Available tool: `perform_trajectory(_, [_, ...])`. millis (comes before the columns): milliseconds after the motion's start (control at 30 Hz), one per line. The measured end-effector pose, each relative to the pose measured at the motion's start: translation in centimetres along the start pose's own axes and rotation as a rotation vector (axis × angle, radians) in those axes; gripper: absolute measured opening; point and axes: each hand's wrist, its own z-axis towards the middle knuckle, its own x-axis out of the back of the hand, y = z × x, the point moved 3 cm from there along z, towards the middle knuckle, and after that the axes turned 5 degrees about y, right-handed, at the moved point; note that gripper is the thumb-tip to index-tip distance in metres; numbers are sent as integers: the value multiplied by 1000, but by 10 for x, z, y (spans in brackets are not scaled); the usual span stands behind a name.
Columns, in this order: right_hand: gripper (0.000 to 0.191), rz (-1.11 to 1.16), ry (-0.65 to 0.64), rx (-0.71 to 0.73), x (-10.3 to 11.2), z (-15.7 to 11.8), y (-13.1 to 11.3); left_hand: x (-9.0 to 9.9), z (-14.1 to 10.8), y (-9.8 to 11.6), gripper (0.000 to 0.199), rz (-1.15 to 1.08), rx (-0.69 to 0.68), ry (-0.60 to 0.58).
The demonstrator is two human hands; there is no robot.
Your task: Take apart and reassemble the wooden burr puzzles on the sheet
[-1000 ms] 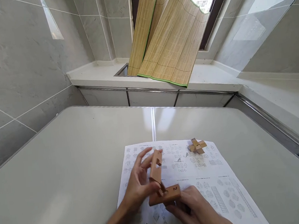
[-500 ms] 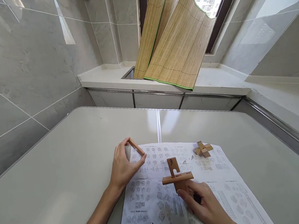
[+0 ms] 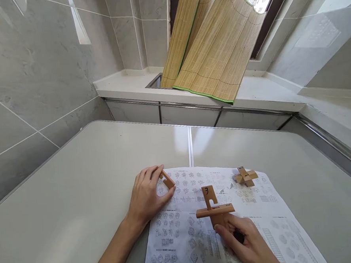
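Note:
Between thumb and fingers, my left hand grips a notched wooden puzzle piece by its ends, its notch facing left. My right hand pinches the lower end of two interlocked wooden puzzle pieces, crossed over each other; the upright one bears a dark mark and a rounded cut-out. Both hands are over the left and middle of a printed instruction sheet. An assembled wooden cross-shaped puzzle rests near the sheet's far right corner, untouched.
The sheet lies on a pale table with a seam down its middle. Beyond the far edge runs a white counter with a sink corner. A bamboo mat leans there by the window. Tiled wall stands at left.
My left hand has turned its piece, so the notch and broad face now show. The right hand keeps its crossed pieces in nearly the same pose. The whole view has shifted slightly.

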Motion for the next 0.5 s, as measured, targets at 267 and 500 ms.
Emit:
perform_trajectory(267, [55,73,1,-133,2,-1,-10,-2,-4,5,59,-89,-14,19])
perform_trajectory(500, [57,46,-73,-120,5,-4,-2,6,-13,49,46,-866,202,-343])
